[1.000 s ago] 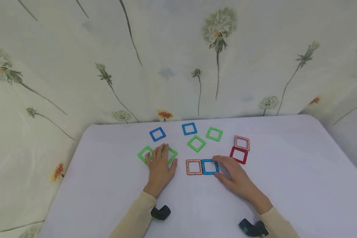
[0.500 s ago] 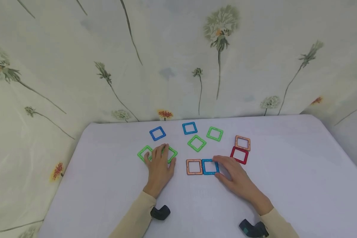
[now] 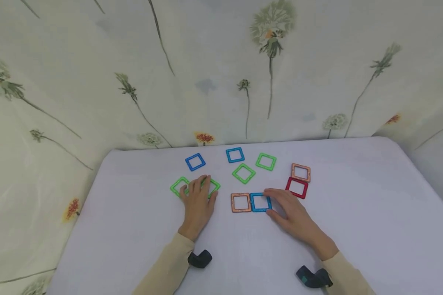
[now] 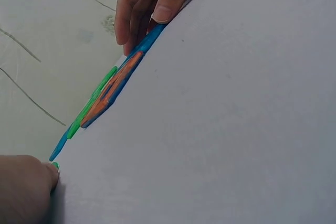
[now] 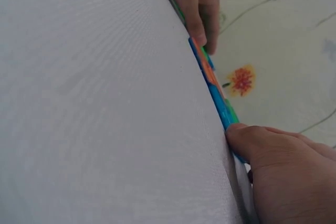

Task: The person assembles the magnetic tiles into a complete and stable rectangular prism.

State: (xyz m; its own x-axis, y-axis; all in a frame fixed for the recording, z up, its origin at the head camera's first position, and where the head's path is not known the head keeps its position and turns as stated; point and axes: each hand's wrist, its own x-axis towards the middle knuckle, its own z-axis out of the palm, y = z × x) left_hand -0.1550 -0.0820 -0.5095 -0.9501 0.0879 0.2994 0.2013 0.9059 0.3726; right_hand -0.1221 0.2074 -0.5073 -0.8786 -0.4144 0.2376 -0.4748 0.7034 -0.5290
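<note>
The blue frame (image 3: 261,210) lies flat near the mid-width of the bench (image 3: 92,237), set back from the far edge. Its left side abuts the orange frame (image 3: 241,211); the two form a straight row. The right hand (image 3: 297,217) grasps the blue frame, with index finger and thumb at its two right-side corners.

The left hand (image 3: 198,200), toward the left edge, is released: its fingers lie spread over a left-side green frame (image 3: 177,182) and a right-side green frame (image 3: 218,185). Whether these two touch is hidden beneath it.

Status, as judged: the blue-orange joint is complete, though the blue frame is not yet let go. Joining is only partly done.

Unjoined toward the far edge: a dark blue frame (image 3: 198,167), a light blue frame (image 3: 236,161), a middle green frame (image 3: 238,178) and a far green frame (image 3: 263,168), all mutually apart. Toward the right edge, an outer orange frame (image 3: 301,165) and a red frame (image 3: 306,191) touch, but out of line.
</note>
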